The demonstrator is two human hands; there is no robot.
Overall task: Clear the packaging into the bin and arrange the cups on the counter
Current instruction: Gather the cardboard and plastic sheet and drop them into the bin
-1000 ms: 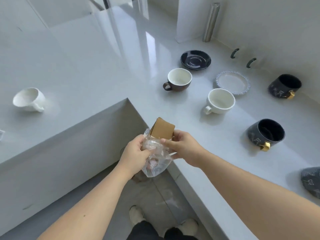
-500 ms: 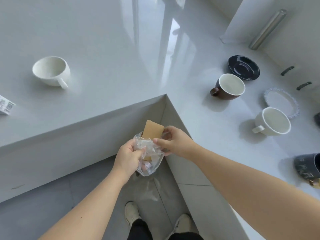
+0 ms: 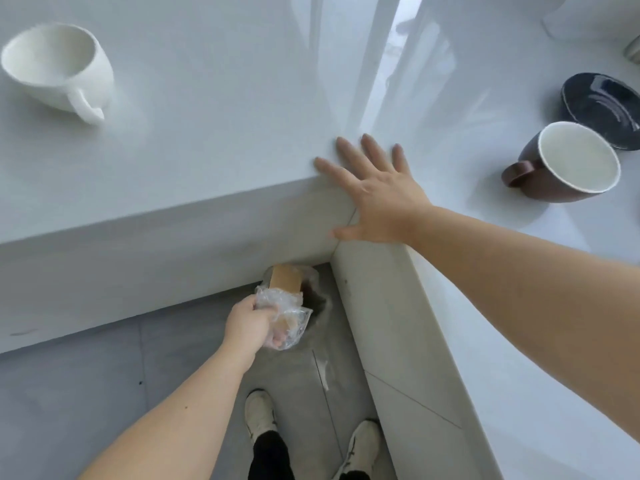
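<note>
Below, the left hand (image 3: 254, 322) clutches the packaging (image 3: 285, 306); the right hand (image 3: 377, 192) hovers splayed above.

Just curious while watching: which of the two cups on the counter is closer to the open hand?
The brown cup with the white inside, beside the dark saucer. It sits nearer the open right hand than the all-white cup on the far left.
</note>
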